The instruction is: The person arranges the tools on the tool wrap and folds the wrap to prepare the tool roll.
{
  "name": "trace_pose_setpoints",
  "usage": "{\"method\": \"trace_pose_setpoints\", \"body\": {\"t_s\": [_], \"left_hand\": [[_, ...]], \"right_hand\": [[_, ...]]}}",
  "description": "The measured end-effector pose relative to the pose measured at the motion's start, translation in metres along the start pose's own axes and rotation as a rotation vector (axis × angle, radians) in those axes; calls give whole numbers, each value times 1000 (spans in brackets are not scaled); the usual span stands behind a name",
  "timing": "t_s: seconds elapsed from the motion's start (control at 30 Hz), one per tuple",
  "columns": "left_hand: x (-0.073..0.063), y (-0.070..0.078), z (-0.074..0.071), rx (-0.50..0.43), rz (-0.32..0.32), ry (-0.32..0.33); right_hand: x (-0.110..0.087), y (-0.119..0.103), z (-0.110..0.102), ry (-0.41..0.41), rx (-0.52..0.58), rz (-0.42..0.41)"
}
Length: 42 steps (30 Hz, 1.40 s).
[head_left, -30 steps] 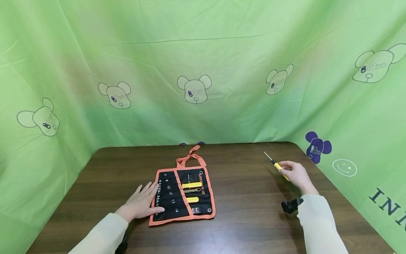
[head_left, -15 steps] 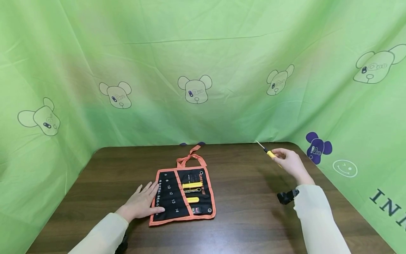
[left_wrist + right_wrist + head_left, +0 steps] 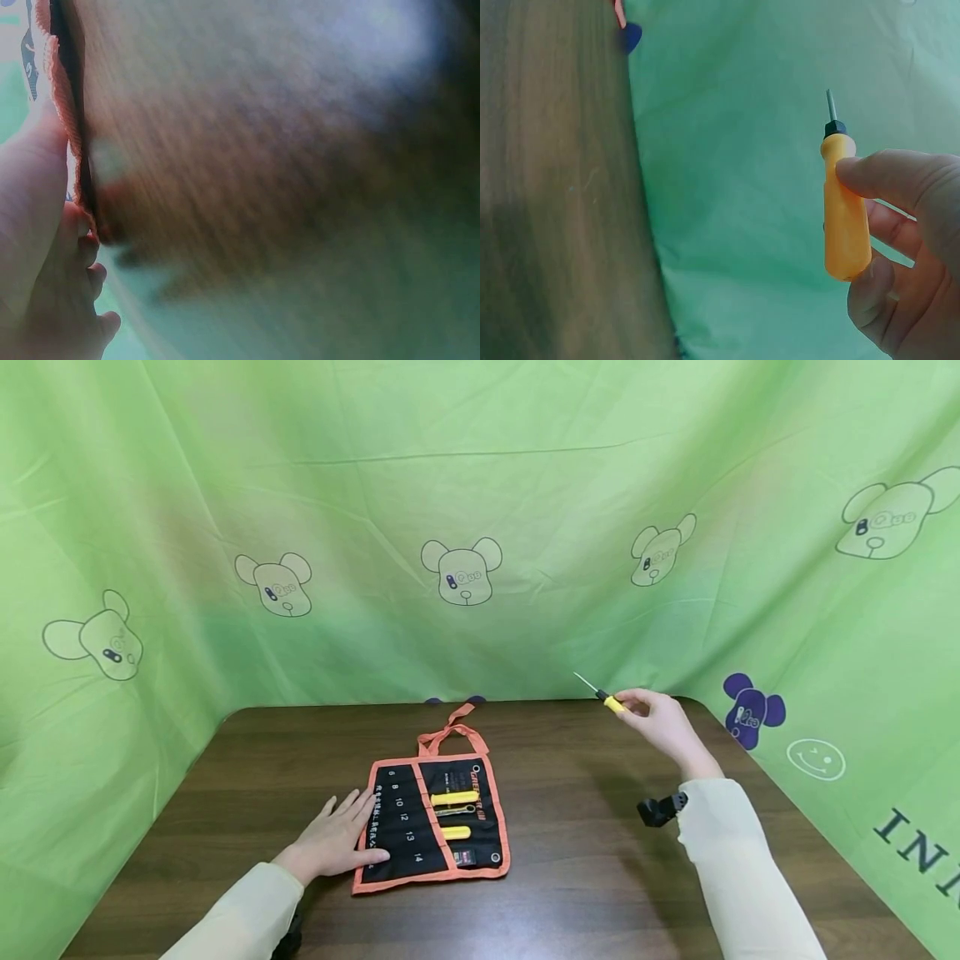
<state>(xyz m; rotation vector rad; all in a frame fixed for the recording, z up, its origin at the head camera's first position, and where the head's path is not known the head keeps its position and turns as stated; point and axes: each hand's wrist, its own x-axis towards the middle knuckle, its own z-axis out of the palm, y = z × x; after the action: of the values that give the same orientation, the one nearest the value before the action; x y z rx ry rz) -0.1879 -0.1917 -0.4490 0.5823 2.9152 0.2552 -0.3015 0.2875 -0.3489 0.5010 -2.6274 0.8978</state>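
A screwdriver (image 3: 846, 225) with a yellow handle, black collar and thin metal shaft is pinched by the handle between the thumb and fingers of my right hand (image 3: 663, 727). It is held up over the table's far right part, its tip pointing up and to the left in the head view. My left hand (image 3: 333, 839) lies flat with fingers spread on the left edge of a black tool pouch (image 3: 397, 847) with orange trim. Two yellow handles (image 3: 454, 797) and a wrench (image 3: 455, 811) stick out of the pouch's pockets. Most of the pouch is out of the left wrist view.
The pouch's orange tie strap (image 3: 450, 739) extends toward the table's far edge. The brown wooden table (image 3: 555, 877) is bordered by a green curtain (image 3: 360, 652) printed with bear heads, at the back and both sides. A black wrist camera (image 3: 660, 811) is strapped under the right sleeve.
My right hand has carried the screwdriver leftward and up, away from the table's right side. The left hand and the pouch have stayed in place.
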Motion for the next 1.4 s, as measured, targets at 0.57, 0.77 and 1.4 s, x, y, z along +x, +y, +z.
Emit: {"method": "trace_pose_setpoints", "body": {"t_s": [0.57, 0.77, 1.4], "left_hand": [[0, 0, 0, -3, -1, -2], [1, 0, 1, 3, -7, -2], [1, 1, 1, 21, -10, -1]], "right_hand": [[30, -50, 7, -44, 24, -71], [39, -64, 16, -70, 28, -89], [49, -108, 49, -189, 6, -146]]}}
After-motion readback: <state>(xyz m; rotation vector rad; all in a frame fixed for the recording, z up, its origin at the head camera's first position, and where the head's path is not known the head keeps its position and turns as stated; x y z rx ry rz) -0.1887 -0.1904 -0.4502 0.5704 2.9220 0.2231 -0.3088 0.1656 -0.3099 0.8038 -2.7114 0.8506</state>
